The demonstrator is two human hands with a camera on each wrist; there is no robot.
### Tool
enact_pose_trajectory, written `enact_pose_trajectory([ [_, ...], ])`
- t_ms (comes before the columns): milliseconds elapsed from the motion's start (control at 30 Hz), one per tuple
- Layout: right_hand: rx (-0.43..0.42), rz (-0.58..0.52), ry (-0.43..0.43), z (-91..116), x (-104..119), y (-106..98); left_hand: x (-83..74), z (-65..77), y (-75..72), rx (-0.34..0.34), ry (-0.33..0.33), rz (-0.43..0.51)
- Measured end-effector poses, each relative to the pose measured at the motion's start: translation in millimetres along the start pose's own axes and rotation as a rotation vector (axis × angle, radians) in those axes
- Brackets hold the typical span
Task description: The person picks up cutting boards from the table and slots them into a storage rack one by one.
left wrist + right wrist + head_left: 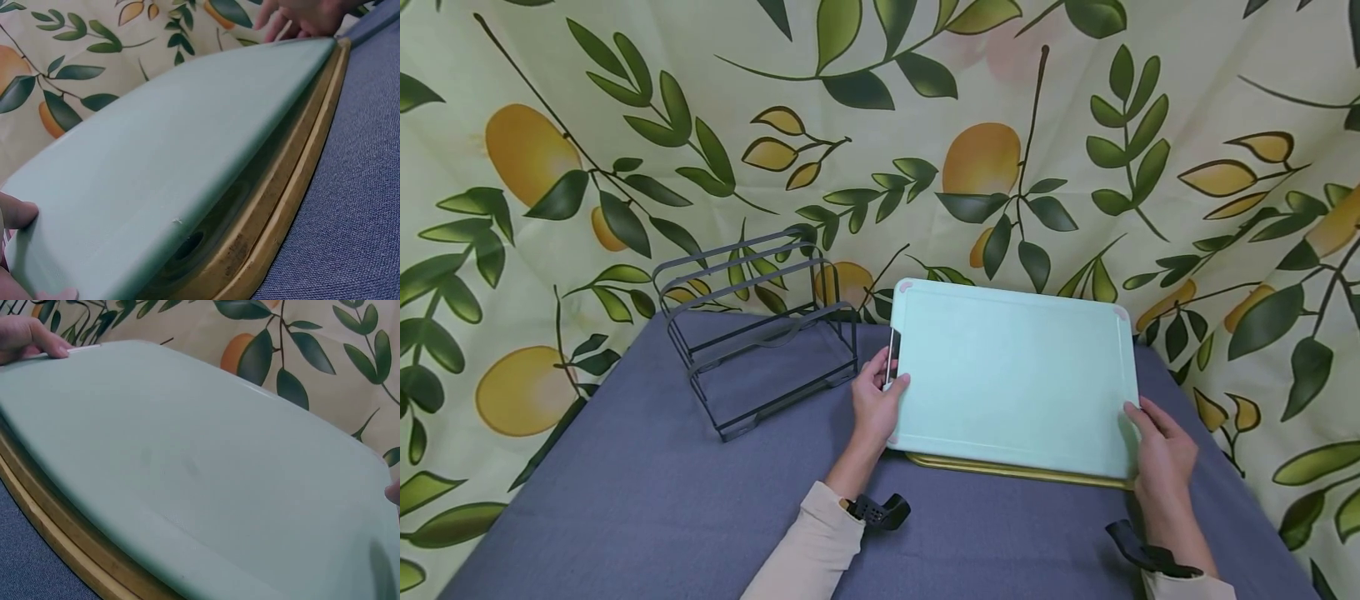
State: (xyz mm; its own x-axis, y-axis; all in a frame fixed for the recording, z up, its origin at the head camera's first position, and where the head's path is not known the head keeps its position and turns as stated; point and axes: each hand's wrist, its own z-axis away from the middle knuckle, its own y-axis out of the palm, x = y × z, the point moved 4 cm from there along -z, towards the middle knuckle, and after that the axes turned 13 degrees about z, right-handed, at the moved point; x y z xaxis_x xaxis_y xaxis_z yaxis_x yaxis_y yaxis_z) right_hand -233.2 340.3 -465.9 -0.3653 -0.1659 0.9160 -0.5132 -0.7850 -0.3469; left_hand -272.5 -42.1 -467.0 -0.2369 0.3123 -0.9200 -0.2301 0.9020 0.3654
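A pale mint cutting board (1015,375) with pinkish corners is held tilted between both hands. My left hand (877,404) grips its left edge at the handle slot, thumb on the top face. At the right edge, my right hand (1168,450) holds the board with the thumb on top and the other fingers partly hidden behind. Beneath it lie two stacked wooden boards (300,162), mostly covered. In the left wrist view, a gap shows between the mint board and the upper wooden one, wider toward the left-hand end.
A black wire rack (786,337) with upright dividers stands on the left part of the table. Blue-grey cloth (625,500) covers the table. Behind it hangs a curtain (887,133) printed with leaves and orange fruit, close to the table's back edge.
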Motion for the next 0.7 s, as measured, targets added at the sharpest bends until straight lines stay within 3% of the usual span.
enact_pose_trajectory([
  [133,0.031,-0.018,0.001,1.2,2.1,-0.1,0.9,-0.9,0.2,-0.009,0.005,0.005],
  [267,0.036,-0.107,0.033,2.7,2.1,-1.0,0.6,-0.7,-0.1,-0.012,0.022,0.013],
  [433,0.043,-0.219,0.013,3.5,4.0,-0.2,-2.0,-0.5,-0.3,-0.01,0.04,0.028],
  [700,0.081,-0.189,-0.053,5.1,6.8,3.7,-4.9,-1.9,-2.7,-0.012,0.084,0.023],
])
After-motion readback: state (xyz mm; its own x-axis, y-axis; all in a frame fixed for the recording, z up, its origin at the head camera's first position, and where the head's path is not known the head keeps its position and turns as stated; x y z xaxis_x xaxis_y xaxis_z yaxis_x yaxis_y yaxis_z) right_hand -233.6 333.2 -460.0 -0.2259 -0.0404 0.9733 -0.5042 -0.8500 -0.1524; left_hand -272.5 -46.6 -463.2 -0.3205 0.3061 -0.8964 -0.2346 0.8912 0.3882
